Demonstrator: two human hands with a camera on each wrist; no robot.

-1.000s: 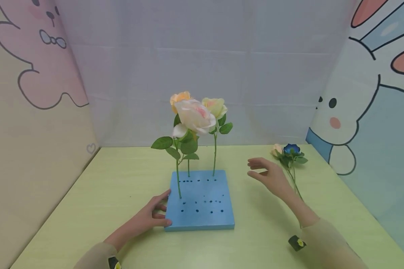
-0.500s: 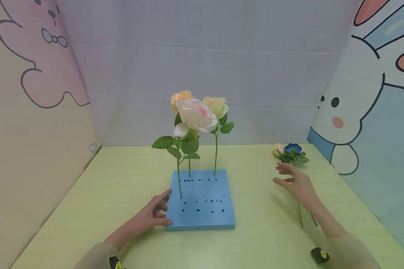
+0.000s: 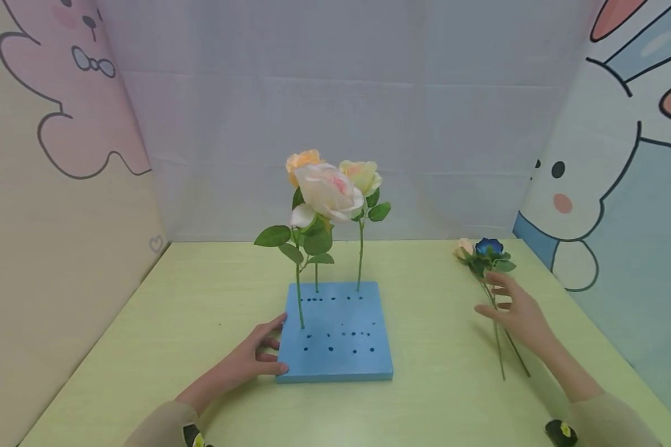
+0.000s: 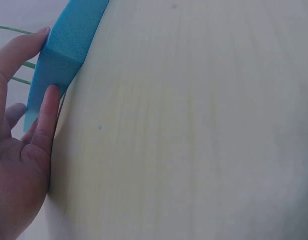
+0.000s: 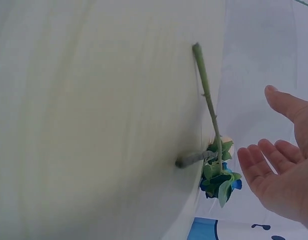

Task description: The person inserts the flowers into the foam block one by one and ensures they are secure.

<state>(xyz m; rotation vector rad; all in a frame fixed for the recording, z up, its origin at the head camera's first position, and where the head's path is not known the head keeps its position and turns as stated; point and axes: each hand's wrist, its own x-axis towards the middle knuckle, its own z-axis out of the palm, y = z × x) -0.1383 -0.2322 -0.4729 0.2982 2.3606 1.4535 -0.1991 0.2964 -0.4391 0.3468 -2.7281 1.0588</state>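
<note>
My left hand [image 3: 255, 352] rests against the left edge of a blue foam block [image 3: 363, 360], its fingers touching the side. In the left wrist view the fingertips press the blue block [image 4: 68, 50]. Three artificial roses stand upright in the block: a pale pink rose [image 3: 327, 191] in front, an orange rose [image 3: 302, 162] partly hidden behind it, and a yellow-green rose [image 3: 363, 177]. At the right, my right hand [image 3: 521, 313] hovers over the stems of a blue rose [image 3: 489, 248] and a peach rose [image 3: 463, 249] lying on the table. It holds nothing, fingers spread from the thumb.
Several small holes dot the block's top. The pale yellow table [image 3: 201, 298] meets a white cloth backdrop [image 3: 229, 155] behind. Cartoon-printed panels stand at both sides, with a white rabbit [image 3: 570, 205] on the right one.
My right hand has moved right, from beside the block to above the lying rose stems. The left hand stays at the block's edge; the view has shifted slightly.
</note>
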